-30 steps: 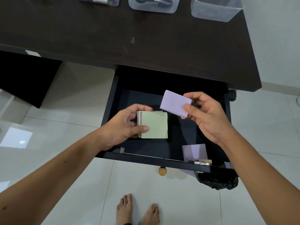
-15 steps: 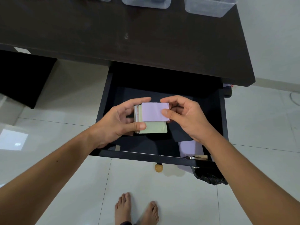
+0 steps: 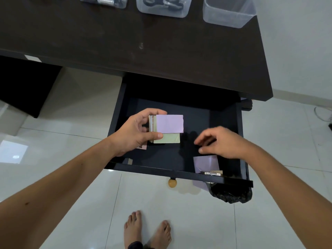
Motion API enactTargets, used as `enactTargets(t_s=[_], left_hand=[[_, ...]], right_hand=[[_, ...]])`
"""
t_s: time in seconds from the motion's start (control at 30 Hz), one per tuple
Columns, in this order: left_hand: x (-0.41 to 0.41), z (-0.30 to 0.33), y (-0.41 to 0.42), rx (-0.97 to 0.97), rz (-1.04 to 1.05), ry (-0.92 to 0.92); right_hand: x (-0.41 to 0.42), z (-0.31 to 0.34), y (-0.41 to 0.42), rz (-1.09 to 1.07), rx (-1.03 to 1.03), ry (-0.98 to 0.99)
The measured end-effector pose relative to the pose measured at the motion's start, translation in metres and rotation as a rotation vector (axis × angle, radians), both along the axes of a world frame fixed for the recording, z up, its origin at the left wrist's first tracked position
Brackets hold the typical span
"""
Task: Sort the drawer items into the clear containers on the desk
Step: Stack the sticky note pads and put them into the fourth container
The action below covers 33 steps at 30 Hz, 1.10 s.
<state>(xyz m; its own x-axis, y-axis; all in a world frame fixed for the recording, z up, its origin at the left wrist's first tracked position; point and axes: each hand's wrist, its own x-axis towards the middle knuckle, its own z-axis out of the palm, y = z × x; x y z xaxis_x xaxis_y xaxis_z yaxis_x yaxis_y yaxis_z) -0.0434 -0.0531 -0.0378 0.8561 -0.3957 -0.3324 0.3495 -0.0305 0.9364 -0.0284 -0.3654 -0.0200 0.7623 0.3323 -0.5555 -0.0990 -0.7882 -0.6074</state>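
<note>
Under the front edge of a dark brown desk, a black drawer stands pulled out over a glossy white tiled floor, where the person's bare feet show at the bottom and a round wooden knob juts from the drawer front. Along the far side of the desk sit three clear containers: the left one and the middle one hold dark and metallic items too small to name, and the right one looks clear through. A black plastic bag hangs beneath the drawer's right corner. The left hand grips a small stack of sticky-note pads above the drawer, thumb across the bottom and fingers curled over the top: a lilac pad lies uppermost, a pale green pad peeks out below it, and a cream edge shows at the left. The right hand hovers over the drawer's right part, fingers loosely spread and holding nothing. Just under it a loose lilac sheet lies on the drawer floor beside a small metal clip, and a pinkish scrap shows below the left hand. Half a second earlier the right hand was pinching the lilac pad onto the stack; it has since let go and moved right, well apart from the stack.
</note>
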Motion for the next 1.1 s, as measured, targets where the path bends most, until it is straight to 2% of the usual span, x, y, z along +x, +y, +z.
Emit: enactTargets(t_s=[0.07,0.13,0.3,0.53,0.7,0.97,1.1], left_hand=[[0.001,0.0,-0.003,0.013,-0.018,0.006],[0.002,-0.001,-0.004,0.015,-0.033,0.015],[0.001,-0.005,-0.006,0.027,-0.057,0.027],[0.001,-0.008,-0.006,0.011,-0.044,0.026],[0.002,-0.007,-0.006,0.018,-0.035,0.012],[0.002,-0.009,-0.005,0.024,-0.027,-0.024],[0.002,-0.007,-0.004,-0.005,-0.06,-0.012]], right_hand=[[-0.004,-0.003,-0.001,0.154,-0.194,0.028],[-0.008,-0.005,0.002,0.237,-0.299,0.036],[-0.008,-0.006,0.003,0.28,-0.372,0.076],[-0.005,-0.003,0.002,0.325,-0.373,0.05],[-0.004,-0.001,0.0,0.274,-0.237,0.063],[0.009,0.028,0.007,-0.174,0.389,-0.07],[0.016,0.028,0.029,-0.246,0.416,-0.221]])
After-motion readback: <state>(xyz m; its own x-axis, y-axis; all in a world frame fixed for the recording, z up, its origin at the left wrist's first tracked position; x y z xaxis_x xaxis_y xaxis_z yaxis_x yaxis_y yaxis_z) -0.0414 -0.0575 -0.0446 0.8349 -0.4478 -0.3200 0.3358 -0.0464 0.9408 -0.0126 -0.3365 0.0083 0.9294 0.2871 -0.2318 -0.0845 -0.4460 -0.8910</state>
